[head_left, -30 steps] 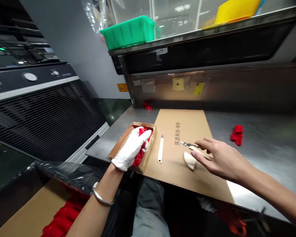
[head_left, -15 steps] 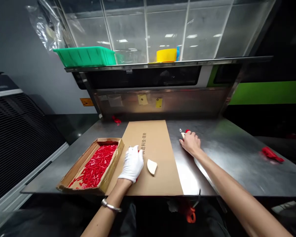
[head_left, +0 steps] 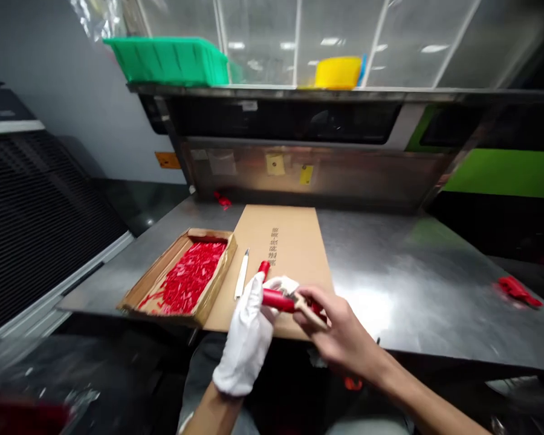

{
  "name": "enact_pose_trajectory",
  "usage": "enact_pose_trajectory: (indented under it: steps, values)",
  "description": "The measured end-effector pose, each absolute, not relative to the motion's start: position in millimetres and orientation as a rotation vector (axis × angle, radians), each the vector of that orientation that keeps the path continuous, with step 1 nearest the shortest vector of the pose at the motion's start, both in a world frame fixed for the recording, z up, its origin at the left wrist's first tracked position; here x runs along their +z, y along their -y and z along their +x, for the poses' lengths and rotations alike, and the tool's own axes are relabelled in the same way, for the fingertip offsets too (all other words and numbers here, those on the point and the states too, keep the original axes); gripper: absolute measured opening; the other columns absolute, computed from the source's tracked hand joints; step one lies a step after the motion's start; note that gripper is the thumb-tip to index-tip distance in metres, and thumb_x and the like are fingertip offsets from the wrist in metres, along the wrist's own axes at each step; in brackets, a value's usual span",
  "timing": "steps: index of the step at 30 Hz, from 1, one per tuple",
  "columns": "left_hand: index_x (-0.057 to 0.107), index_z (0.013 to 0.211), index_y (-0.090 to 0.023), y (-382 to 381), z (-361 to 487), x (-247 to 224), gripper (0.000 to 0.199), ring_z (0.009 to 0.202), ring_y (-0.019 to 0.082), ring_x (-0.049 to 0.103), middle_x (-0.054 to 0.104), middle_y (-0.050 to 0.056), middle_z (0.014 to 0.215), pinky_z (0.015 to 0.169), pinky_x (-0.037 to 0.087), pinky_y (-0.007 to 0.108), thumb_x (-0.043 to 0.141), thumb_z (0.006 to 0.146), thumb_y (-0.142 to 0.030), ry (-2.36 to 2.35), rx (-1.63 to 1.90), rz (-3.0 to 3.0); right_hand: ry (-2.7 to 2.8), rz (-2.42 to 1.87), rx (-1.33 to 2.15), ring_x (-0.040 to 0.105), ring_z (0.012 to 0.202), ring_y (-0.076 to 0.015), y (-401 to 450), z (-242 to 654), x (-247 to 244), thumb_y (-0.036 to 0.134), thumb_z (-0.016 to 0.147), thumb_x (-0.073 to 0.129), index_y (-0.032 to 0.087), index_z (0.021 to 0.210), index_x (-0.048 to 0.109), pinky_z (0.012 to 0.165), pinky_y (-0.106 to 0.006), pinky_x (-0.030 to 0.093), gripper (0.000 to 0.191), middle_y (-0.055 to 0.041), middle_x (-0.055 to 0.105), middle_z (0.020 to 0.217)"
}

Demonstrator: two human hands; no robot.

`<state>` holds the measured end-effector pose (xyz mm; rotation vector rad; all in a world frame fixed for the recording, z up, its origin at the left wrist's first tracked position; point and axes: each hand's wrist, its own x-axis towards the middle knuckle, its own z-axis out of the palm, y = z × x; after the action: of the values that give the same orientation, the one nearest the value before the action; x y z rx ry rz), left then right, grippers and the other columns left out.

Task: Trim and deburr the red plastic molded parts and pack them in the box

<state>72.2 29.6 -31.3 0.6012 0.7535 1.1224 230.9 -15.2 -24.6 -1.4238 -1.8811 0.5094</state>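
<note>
My left hand [head_left: 249,329], in a white glove, is closed around a red tube-shaped part [head_left: 277,299], with another red end [head_left: 265,267] rising above the fingers. My bare right hand [head_left: 333,320] grips a pair of pliers [head_left: 312,313] with cream and red handles. Their metal jaws meet the red part's right end, though blur hides the exact contact. Just left of the gloved hand, a white-handled knife [head_left: 242,273] with a pointed tip lies on the cardboard sheet [head_left: 294,232].
An open cardboard box [head_left: 229,260] of small red pieces stands left of the sheet. Red items lie at the metal table's back left [head_left: 223,200] and far right [head_left: 519,291]. Above, a shelf [head_left: 272,92] bears a green bin [head_left: 167,60] and a yellow container [head_left: 338,72].
My right hand has brought the pliers from the table's right side to the red part. My left hand has come nearer and holds the red part up; the knife now shows on the cardboard.
</note>
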Motion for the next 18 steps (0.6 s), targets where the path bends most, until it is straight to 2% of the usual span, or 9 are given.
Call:
enact_pose_trajectory:
  steps: [2, 5, 8, 15, 18]
  values:
    - [0.064, 0.094, -0.018, -26, 71, -36, 0.017, 0.074, 0.014, 0.064, 0.062, 0.000, 0.077, 0.074, 0.054, 0.026, 0.069, 0.084, -0.032, -0.694, 1.141, 0.441, 1.905, -1.269, 0.559, 0.059, 0.102, -0.0167, 41, 204, -30, 0.017, 0.092, 0.054, 0.022, 0.121, 0.049, 0.086, -0.028, 0.050, 0.030, -0.0059, 0.059, 0.114]
    - [0.061, 0.086, -0.018, -19, 63, -45, 0.015, 0.057, 0.007, 0.051, 0.050, -0.005, 0.066, 0.066, 0.052, 0.022, 0.067, 0.087, -0.032, -0.583, 1.267, 0.273, 1.775, -1.244, 0.593, 0.058, 0.103, -0.0182, 60, 183, -40, 0.017, 0.092, 0.056, 0.023, 0.119, 0.051, 0.088, -0.031, 0.049, 0.028, -0.0074, 0.058, 0.114]
    - [0.060, 0.088, -0.018, -10, 56, -49, 0.016, 0.058, 0.007, 0.049, 0.048, -0.006, 0.067, 0.064, 0.050, 0.020, 0.066, 0.088, -0.032, -0.535, 1.341, 0.245, 1.674, -1.258, 0.577, 0.060, 0.093, -0.0170, 65, 169, -49, 0.015, 0.092, 0.057, 0.024, 0.117, 0.052, 0.080, -0.029, 0.050, 0.027, -0.0057, 0.060, 0.105]
    - [0.055, 0.080, -0.018, 9, 55, -57, 0.027, 0.059, 0.008, 0.053, 0.054, -0.004, 0.066, 0.063, 0.048, 0.020, 0.074, 0.081, -0.038, -0.528, 1.292, 0.102, 1.675, -1.143, 0.333, 0.061, 0.101, -0.0206, 67, 145, -70, 0.001, 0.087, 0.056, 0.016, 0.122, 0.056, 0.085, -0.034, 0.052, 0.038, -0.0108, 0.062, 0.109]
    - [0.054, 0.078, -0.018, 13, 53, -66, 0.028, 0.060, 0.009, 0.056, 0.056, -0.004, 0.065, 0.061, 0.047, 0.020, 0.071, 0.084, -0.039, -0.553, 1.292, 0.140, 1.715, -1.113, 0.233, 0.060, 0.103, -0.0221, 70, 140, -78, -0.003, 0.085, 0.055, 0.015, 0.124, 0.056, 0.086, -0.037, 0.052, 0.044, -0.0118, 0.063, 0.109]
